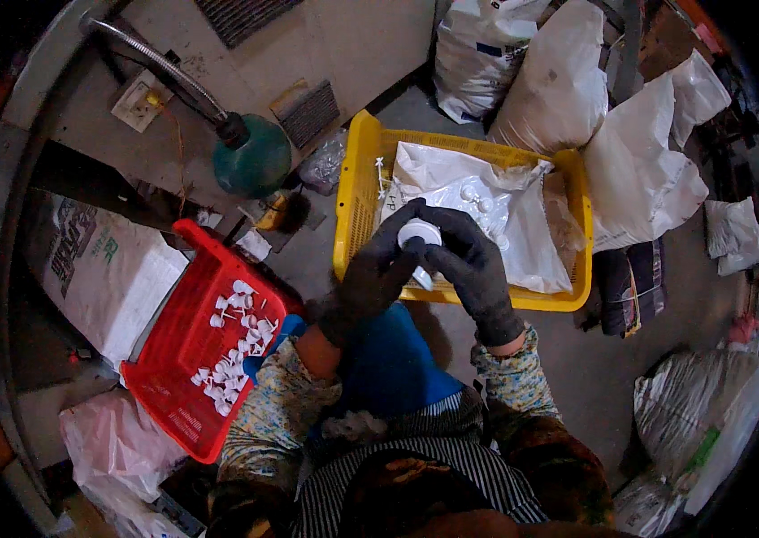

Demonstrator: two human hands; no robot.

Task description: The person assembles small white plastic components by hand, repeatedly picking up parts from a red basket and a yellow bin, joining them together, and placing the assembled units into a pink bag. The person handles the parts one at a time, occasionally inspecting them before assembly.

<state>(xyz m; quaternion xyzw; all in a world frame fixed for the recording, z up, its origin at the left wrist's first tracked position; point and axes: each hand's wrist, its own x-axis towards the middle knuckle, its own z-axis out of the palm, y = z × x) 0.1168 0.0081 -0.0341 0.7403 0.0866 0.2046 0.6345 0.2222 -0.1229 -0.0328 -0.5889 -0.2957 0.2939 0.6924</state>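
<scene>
Both hands meet over the near rim of the yellow basket [357, 193]. Left hand [370, 273] and right hand [473, 269], both in dark gloves, are curled shut on one white cap [419, 234], pinched between the fingertips.

Judgement: keep the cap square between both thumbs and press evenly, working above the basket so a slip drops it into the white bag [451, 179] lining it.

Red basket [173, 359] at left holds many small white stemmed pieces [231, 345].

Packages: printed white sack [97, 260] far left; plain white sacks [639, 170] upper right; pink bag [115, 448] lower left; clear bag [698, 412] lower right.
</scene>
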